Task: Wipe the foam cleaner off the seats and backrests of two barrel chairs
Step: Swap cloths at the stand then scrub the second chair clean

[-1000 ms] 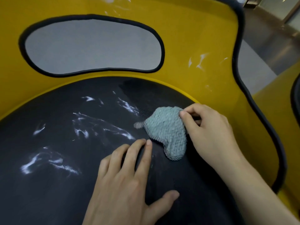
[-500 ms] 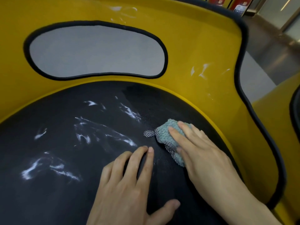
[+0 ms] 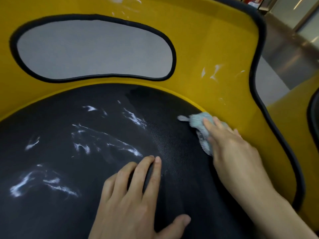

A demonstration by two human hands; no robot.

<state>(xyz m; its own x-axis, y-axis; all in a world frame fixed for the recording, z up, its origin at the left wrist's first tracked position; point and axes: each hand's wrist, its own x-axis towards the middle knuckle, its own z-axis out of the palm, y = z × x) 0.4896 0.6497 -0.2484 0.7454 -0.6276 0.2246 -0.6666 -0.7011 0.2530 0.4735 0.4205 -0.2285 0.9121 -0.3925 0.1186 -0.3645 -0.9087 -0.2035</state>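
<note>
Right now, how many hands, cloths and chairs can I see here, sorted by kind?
Hands: 2, the left hand and the right hand
Cloths: 1, the blue-green cloth
Chairs: 2, the near chair and a second chair, only partly in view at the right edge
Total: 5

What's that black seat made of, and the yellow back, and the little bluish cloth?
The black seat looks like leather or vinyl, with a fine pebbled grain and a dull sheen. The yellow backrest has a smooth matte covering, maybe vinyl or fabric; I cannot tell which. The blue-green cloth looks like knobbly woven microfibre.
</note>
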